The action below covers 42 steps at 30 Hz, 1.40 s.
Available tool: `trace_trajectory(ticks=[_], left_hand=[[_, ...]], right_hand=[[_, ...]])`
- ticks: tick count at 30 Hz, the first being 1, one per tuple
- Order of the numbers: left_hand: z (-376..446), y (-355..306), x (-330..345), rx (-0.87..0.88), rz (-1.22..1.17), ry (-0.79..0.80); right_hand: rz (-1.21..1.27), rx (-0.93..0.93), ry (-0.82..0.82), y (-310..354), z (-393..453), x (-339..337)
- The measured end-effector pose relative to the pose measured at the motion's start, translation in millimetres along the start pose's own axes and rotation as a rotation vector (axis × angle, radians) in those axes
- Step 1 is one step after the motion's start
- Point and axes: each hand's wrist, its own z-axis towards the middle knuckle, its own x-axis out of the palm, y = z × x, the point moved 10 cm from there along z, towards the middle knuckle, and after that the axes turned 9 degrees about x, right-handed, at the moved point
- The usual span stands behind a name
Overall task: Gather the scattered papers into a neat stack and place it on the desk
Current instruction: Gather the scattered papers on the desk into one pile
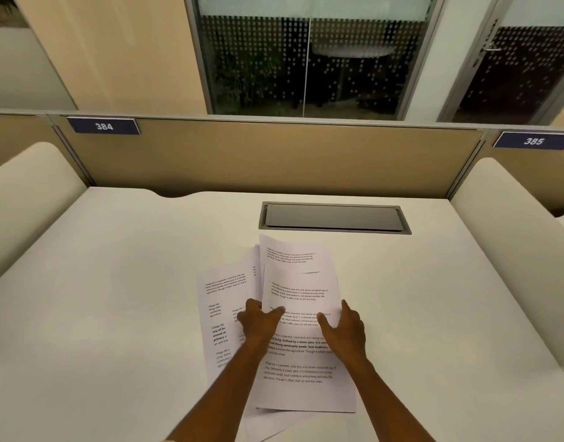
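papers [298,301], white printed sheets with short blocks of black text, lie in a loose overlapping fan near the middle of the cream tabletop [114,298], just in front of the person. in the head view the top sheet lies almost square to the person, another sheet pokes out behind it at the far end, and more sheets splay out to the left at an angle, with a corner showing at the near edge below.

the left hand [258,323] sits at the left edge of the top sheet; its thumb lies on top of the sheet and its fingers curl at that edge over the splayed sheets, so the grip looks like a pinch on the papers. the right hand [346,327] rests on the right side of the top sheet with its fingers straight and relaxed, its grip released, the index finger reaching past the sheet's right edge.

beyond the papers a grey rectangular cable hatch [333,217] is set flush into the tabletop. a tan partition panel [268,157] closes off the back, carrying a dark blue plate marked 384 [103,126] on the left and another marked 385 [533,141] on the right. behind it stands a dotted glass window [306,59].
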Motion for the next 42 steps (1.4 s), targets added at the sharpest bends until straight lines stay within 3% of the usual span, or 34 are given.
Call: trace_trajectory(ticks=[10,18,25,34,38,42], left_hand=[[6,4,-12,-0.036,-0.068,-0.027],[3,7,-4,-0.107,-0.256,0.088],[-4,9,-12,-0.149,-0.258,-0.013],[-11,12,-27,-0.045,0.009,-0.067],[-12,12,-40,0.042,0.25,-0.083],[-13,25,-58,-0.018,0.492,-0.098]], right_hand=[[0.027,0.013,0.011,0,1,1],[0.047,0.02,0.036,0,3,0],[0.065,0.008,0.065,1,1,2],[0.042,-0.028,0.083,7,-11,12],[0.013,-0.059,0.097,12,-17,18],[0.005,-0.097,0.132,23,-24,30]])
